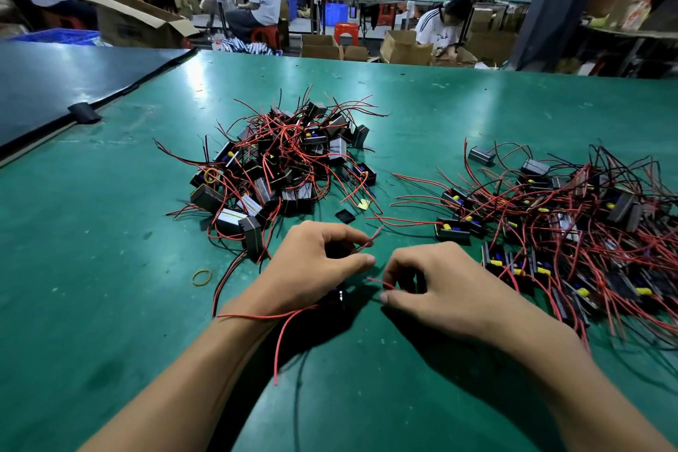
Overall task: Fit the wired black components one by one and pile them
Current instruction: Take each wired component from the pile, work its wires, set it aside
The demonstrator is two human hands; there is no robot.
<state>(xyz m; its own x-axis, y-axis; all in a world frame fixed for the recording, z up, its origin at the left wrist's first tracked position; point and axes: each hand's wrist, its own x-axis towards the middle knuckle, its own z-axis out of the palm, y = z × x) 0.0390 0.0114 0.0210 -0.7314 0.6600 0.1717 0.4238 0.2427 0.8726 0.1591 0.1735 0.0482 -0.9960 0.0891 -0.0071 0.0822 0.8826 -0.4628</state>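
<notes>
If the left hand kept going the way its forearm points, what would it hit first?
Ahead of the left hand, likely the stray red wires trailing from the right pile. The loose black piece sits just left of that line, though depth is unclear.

We see only a corner of the black component gripped under the left hand; the right hand hides one end of the red wire it pinches. The right pile is cut off by the frame edge.
</notes>
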